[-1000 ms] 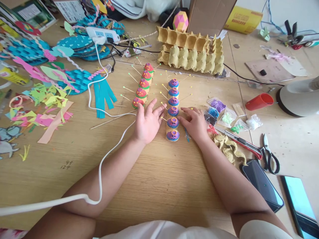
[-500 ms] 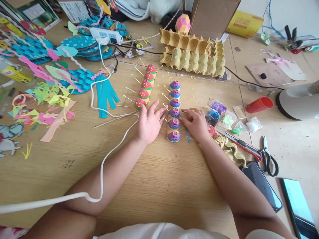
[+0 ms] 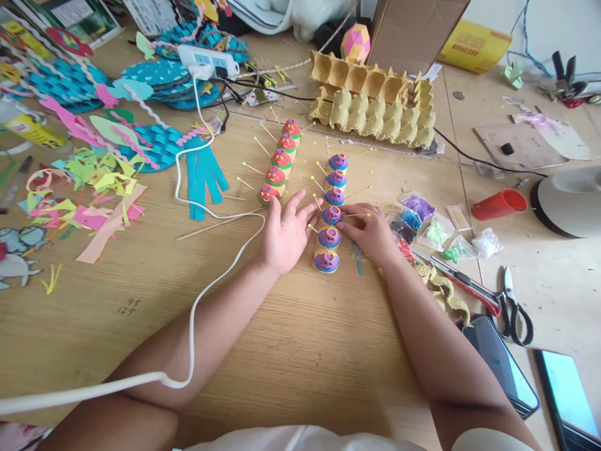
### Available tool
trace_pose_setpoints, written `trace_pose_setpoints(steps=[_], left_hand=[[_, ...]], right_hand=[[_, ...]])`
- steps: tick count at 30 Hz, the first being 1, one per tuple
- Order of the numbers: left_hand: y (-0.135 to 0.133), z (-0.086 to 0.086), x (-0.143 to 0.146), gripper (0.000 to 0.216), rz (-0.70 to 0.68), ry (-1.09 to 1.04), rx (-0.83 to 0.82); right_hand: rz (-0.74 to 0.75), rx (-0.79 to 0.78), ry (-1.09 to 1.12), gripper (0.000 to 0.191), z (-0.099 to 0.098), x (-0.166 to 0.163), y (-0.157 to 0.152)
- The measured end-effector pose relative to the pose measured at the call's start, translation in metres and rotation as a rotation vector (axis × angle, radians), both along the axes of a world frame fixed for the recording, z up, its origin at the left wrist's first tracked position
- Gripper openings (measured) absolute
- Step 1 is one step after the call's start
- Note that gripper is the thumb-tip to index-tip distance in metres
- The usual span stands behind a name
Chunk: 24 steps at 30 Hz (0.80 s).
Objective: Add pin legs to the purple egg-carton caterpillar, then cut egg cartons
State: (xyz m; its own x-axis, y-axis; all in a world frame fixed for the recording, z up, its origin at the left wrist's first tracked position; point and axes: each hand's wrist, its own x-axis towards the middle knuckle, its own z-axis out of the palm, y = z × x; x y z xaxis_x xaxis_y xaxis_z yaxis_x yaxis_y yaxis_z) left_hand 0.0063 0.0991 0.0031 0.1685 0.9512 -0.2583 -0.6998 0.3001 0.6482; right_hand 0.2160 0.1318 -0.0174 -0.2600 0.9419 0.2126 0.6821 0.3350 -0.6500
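On the wooden worktop [image 3: 282, 351], centrally, lies a purple-blue egg-carton strip [image 3: 333, 215]. The left hand's [image 3: 287, 235] loosely spread fingers could dislodge its yellow-tipped sticks [image 3: 321, 168] by brushing them; whether the right hand [image 3: 375, 235] pinches one, I cannot tell. The strip's long axis runs roughly six to twelve o'clock, faces toward six.

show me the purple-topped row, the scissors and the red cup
Purple-topped row [image 3: 332, 215], head view: fourth top from the far end.
Scissors [image 3: 511, 297], head view: where blades meet handles.
Red cup [image 3: 496, 205], head view: outer side.
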Motion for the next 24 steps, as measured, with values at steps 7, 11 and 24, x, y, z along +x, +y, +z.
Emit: trace_pose_setpoints(steps=[7, 11, 24], left_hand=[[0.0002, -0.0009, -0.0005, 0.074, -0.01, 0.016, 0.035], [-0.0001, -0.0001, 0.0002, 0.073, 0.01, 0.024, 0.004], [-0.0008, -0.0021, 0.0008, 0.074, 0.021, 0.039, 0.039]], right_hand=[[-0.011, 0.022, -0.009, 0.033, 0.0006, -0.002, -0.0014], [-0.019, 0.035, -0.02, 0.032, 0.0006, -0.0027, -0.0021], [-0.017, 0.046, -0.045, 0.033, -0.0003, -0.0021, -0.003]])
